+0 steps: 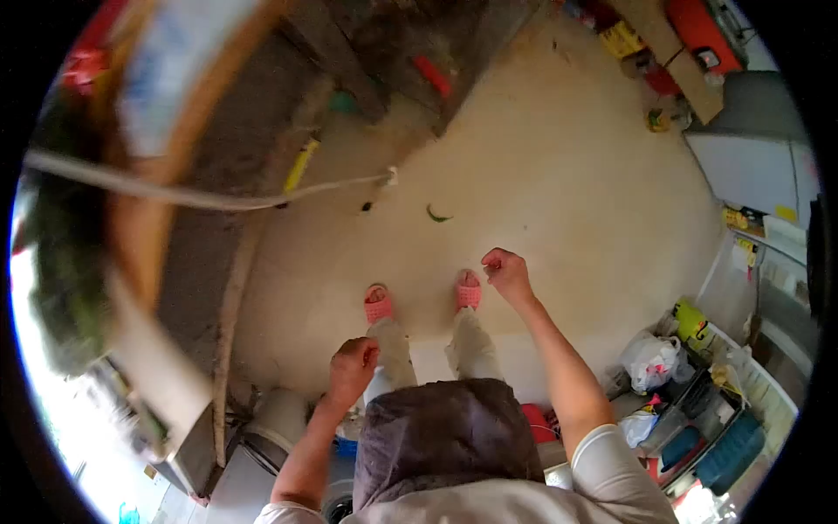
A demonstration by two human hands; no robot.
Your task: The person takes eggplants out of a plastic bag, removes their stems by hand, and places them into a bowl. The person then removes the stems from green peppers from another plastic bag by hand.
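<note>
My left hand (353, 369) is held in front of my left leg, its fingers curled into a loose fist. Further out and to the right, my right hand (508, 272) hangs in the air with its fingers folded in. Nothing shows in either hand. Below them are my feet in pink sandals (378, 306), standing on the pale floor (567, 201). A dark brown apron or cloth (445, 437) covers my front. Ahead of my feet lies a small curved green thing (438, 214), apart from both hands.
A pale cord (236, 202) stretches across the left, above a dark wooden bench or table (205, 253). A yellow object (301, 166) and a red one (432, 77) are near it. At right stand a white cabinet (746, 170) and plastic bags (650, 360) beside a crate.
</note>
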